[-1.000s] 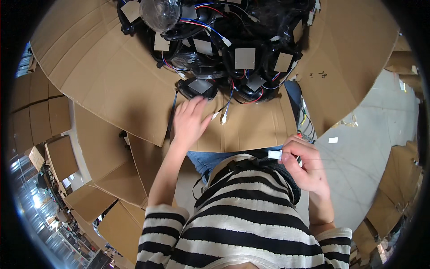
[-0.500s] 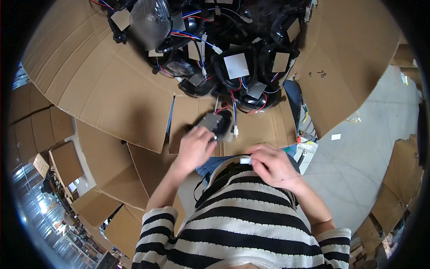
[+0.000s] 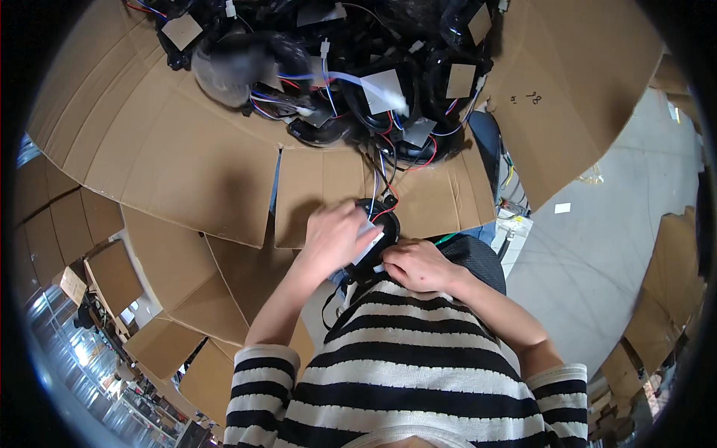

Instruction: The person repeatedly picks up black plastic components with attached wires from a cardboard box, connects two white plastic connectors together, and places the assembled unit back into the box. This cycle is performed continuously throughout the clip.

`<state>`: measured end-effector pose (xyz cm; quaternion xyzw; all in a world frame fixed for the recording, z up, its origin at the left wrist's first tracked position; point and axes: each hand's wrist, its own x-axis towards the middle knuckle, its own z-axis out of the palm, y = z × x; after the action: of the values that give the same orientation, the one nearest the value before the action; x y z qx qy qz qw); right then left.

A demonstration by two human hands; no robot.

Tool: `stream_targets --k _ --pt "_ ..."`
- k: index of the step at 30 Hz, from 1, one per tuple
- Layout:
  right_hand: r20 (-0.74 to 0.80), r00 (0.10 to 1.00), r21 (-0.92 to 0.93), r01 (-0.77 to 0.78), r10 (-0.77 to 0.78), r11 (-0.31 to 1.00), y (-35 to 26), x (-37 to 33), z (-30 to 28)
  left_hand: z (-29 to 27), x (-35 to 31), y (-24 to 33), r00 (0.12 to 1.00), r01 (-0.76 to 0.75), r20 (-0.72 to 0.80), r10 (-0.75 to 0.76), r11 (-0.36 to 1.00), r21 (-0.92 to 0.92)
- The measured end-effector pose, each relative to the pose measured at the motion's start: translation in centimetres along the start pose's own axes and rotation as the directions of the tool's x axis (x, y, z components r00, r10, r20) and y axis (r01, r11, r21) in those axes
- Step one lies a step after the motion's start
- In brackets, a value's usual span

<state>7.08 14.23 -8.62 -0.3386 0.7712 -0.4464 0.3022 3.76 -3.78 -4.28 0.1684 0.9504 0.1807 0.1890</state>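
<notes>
In front of my body is a black rounded lamp unit with red, blue and white wires running from its far end. My left hand is closed on its left side, over a pale square pad. Against the lamp's near right edge, my right hand has its fingers pinched on a small white piece, whose kind I cannot make out. Beyond them, a heap of similar black lamps fills a big cardboard box, many with square pads, wires and white connectors.
On the heap's left lies a lamp with a clear lens, partly blurred. Box flaps spread to both sides. A dark mesh seat is by my right forearm. More cardboard boxes stand at left, and a white slip lies on the grey floor.
My left hand has drawn the lamp nearer to my body. My right hand has moved left with the white piece to meet it. In the heap, the clear-lensed lamp and blue-white wires have shifted.
</notes>
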Motion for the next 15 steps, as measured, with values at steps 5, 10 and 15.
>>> stream_targets --k 5,10,15 --pt "-0.051 0.998 0.008 0.023 -0.023 1.0 0.1 -0.2 0.4 3.6 4.7 -0.3 0.984 -0.02 0.175 -0.038 0.948 0.318" --pt "-0.047 0.999 0.006 0.004 -0.003 1.0 0.1 -0.3 0.2 4.2 4.2 0.2 0.937 0.009 0.326 -0.128 0.94 0.342" --pt "-0.045 0.999 0.021 0.016 -0.016 1.0 -0.4 -0.3 -0.6 4.1 2.8 -1.2 0.952 0.206 0.225 -0.209 0.978 0.037"
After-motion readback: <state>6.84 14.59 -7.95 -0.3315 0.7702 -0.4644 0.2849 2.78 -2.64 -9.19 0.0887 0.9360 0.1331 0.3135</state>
